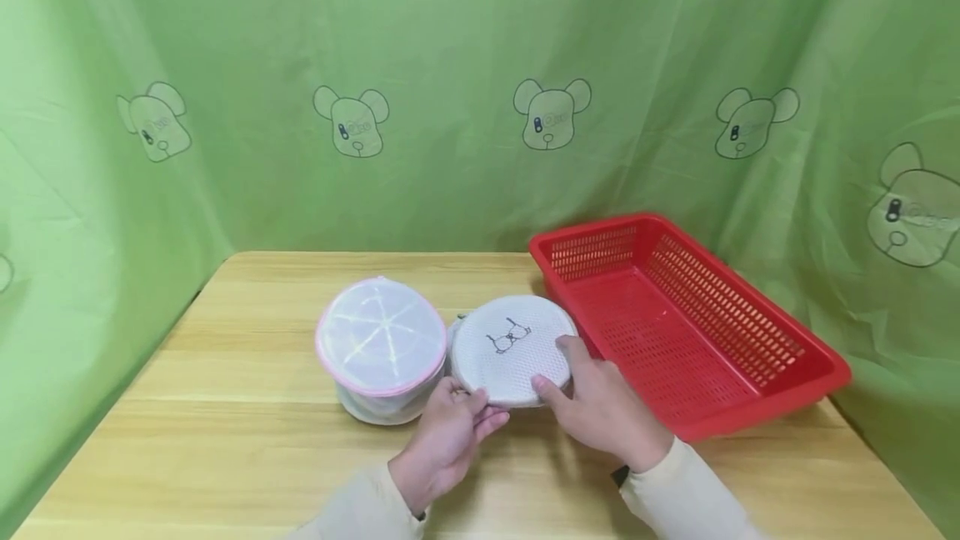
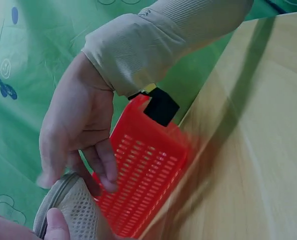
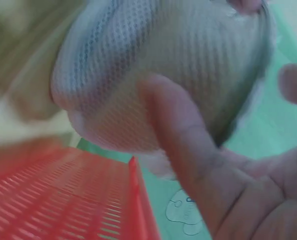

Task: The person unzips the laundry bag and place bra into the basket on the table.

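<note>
A round white mesh laundry bag (image 1: 513, 348) with a zipped edge and a dark line drawing on its lid is tilted toward me. My left hand (image 1: 450, 436) pinches its near-left rim, with the thumb up at the edge. Over the right side of the lid lies my right hand (image 1: 600, 402). In the right wrist view one extended finger (image 3: 176, 120) rests along the bag's mesh side, while the thumb (image 3: 294, 85) stands apart from the rim. To the left, a second mesh bag (image 1: 382, 340) with a pink rim stands on the table, close beside the first.
A red plastic basket (image 1: 750, 298) with slotted walls sits at the right, just beyond my right hand. The wooden table (image 1: 225, 390) reaches back to a green curtain (image 1: 450, 40) printed with bear heads, which also hangs at both sides.
</note>
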`<control>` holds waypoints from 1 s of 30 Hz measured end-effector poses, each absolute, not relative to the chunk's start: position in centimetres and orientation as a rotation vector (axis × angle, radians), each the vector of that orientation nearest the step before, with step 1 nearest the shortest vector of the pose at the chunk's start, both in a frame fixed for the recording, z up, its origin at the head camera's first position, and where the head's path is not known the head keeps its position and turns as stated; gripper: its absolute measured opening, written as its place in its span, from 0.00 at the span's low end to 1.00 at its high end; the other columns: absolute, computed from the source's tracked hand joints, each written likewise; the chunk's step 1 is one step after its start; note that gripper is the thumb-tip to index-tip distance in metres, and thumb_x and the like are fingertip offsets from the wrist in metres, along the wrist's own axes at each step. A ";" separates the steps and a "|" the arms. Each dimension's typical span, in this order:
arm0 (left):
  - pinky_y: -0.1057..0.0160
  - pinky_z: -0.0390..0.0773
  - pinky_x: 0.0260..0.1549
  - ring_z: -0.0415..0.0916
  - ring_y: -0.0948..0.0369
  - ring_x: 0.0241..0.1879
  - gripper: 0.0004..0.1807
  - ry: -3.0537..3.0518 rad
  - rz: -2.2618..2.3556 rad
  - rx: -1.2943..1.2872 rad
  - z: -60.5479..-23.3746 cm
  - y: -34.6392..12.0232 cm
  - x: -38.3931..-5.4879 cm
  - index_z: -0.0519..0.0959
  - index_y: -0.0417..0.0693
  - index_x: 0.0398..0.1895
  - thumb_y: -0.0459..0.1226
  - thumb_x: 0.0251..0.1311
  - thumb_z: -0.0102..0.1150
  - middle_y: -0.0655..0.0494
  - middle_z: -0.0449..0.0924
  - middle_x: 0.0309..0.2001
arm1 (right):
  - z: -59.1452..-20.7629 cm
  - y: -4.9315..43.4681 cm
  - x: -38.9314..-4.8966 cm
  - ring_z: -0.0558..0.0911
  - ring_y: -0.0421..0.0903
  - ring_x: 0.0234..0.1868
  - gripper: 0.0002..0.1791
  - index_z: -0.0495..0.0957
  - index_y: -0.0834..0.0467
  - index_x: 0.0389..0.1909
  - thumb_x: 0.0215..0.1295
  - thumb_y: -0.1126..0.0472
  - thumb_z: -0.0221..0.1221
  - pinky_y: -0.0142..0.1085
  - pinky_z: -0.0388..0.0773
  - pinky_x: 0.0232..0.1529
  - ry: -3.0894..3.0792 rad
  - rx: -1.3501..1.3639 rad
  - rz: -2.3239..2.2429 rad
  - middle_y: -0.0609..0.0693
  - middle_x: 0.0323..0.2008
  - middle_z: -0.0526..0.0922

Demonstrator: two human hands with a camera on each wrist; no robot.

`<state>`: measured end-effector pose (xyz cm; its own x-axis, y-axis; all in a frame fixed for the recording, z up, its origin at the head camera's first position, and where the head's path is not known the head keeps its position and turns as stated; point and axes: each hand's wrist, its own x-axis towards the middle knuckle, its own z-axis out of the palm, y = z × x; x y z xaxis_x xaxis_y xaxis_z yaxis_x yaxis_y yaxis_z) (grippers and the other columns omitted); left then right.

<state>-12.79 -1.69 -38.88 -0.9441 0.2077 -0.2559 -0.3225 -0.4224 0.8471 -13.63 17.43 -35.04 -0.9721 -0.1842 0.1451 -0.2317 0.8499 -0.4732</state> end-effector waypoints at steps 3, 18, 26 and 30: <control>0.61 0.80 0.46 0.75 0.57 0.40 0.13 1.504 2.375 -0.127 -38.8 -1.7 -12.7 0.57 0.34 0.52 0.27 0.70 0.45 0.43 0.73 0.43 | -35.2 17.4 -13.8 0.80 0.49 0.35 0.34 0.64 0.70 0.62 0.61 0.56 0.63 0.43 0.79 0.35 -2.888 0.273 0.883 0.57 0.34 0.81; 0.59 0.84 0.29 0.80 0.55 0.30 0.13 2.060 1.864 0.236 -36.0 -5.4 -13.8 0.77 0.34 0.41 0.38 0.65 0.59 0.44 0.79 0.37 | -33.6 19.2 -14.7 0.76 0.54 0.47 0.30 0.62 0.63 0.64 0.61 0.73 0.56 0.37 0.81 0.41 -2.749 0.218 1.427 0.64 0.55 0.71; 0.52 0.68 0.61 0.69 0.47 0.62 0.34 2.362 1.741 0.180 -34.4 -6.1 -15.9 0.62 0.34 0.68 0.41 0.64 0.61 0.39 0.69 0.63 | -33.3 19.8 -15.0 0.77 0.53 0.47 0.24 0.64 0.60 0.59 0.62 0.77 0.50 0.37 0.81 0.38 -2.717 0.419 1.540 0.62 0.57 0.69; 0.49 0.70 0.60 0.70 0.45 0.60 0.38 2.302 1.682 0.162 -34.6 -6.3 -16.2 0.57 0.33 0.71 0.42 0.64 0.60 0.36 0.69 0.62 | -33.2 19.7 -15.2 0.77 0.54 0.48 0.22 0.65 0.59 0.58 0.64 0.76 0.49 0.38 0.81 0.37 -2.711 0.465 1.588 0.63 0.61 0.67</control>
